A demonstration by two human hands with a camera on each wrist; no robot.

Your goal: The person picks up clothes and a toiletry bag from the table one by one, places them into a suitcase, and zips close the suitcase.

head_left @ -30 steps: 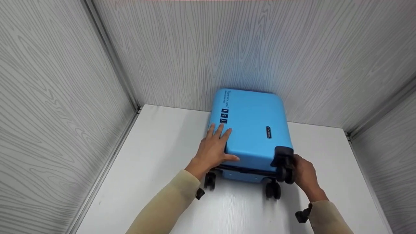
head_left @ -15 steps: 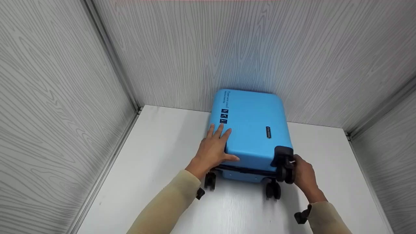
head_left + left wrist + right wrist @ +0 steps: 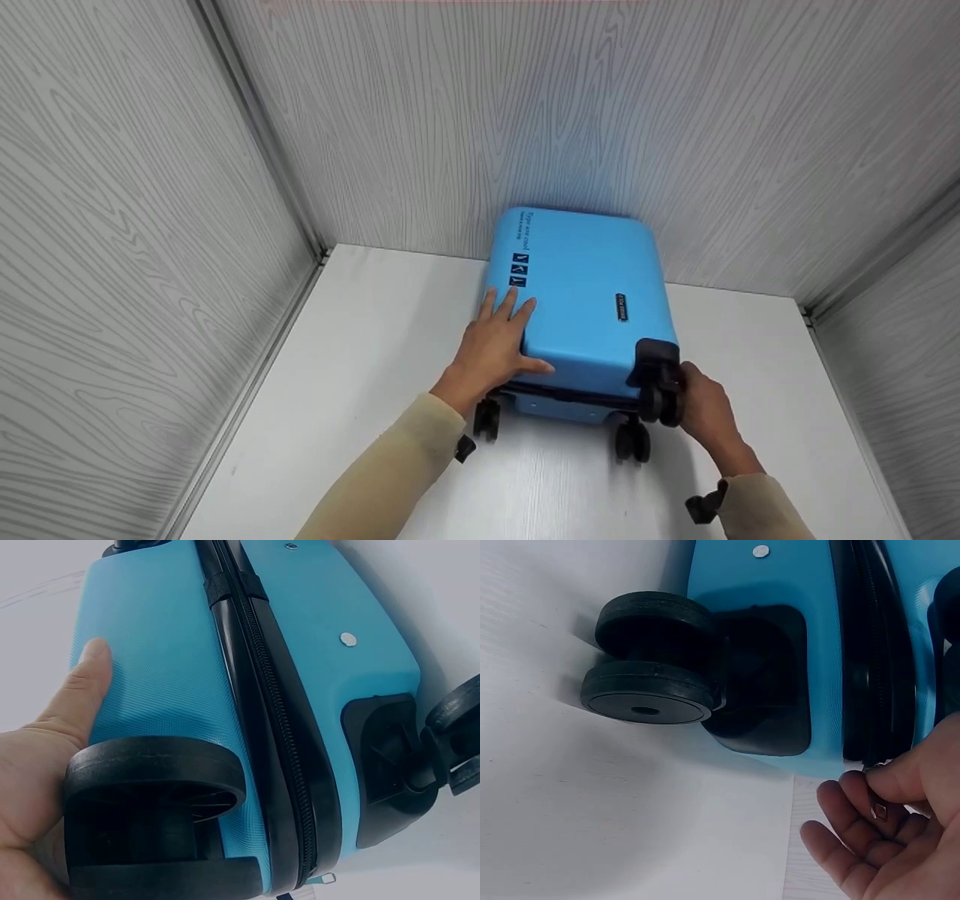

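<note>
A light blue hard-shell suitcase lies on its side on the white surface, its wheeled end towards me. My left hand rests on its upper left corner with the fingers spread and straight. The left thumb lies against the wheeled end, beside a black wheel in the left wrist view. At the right side my right hand is partly hidden behind a wheel in the head view. In the right wrist view, its thumb and forefinger pinch a small metal zipper pull at the end of the black zipper.
Grey wood-grain panels stand on the left, at the back and on the right. The suitcase's far end is close to the back panel. White surface shows on both sides and in front. Black wheels stick out towards me.
</note>
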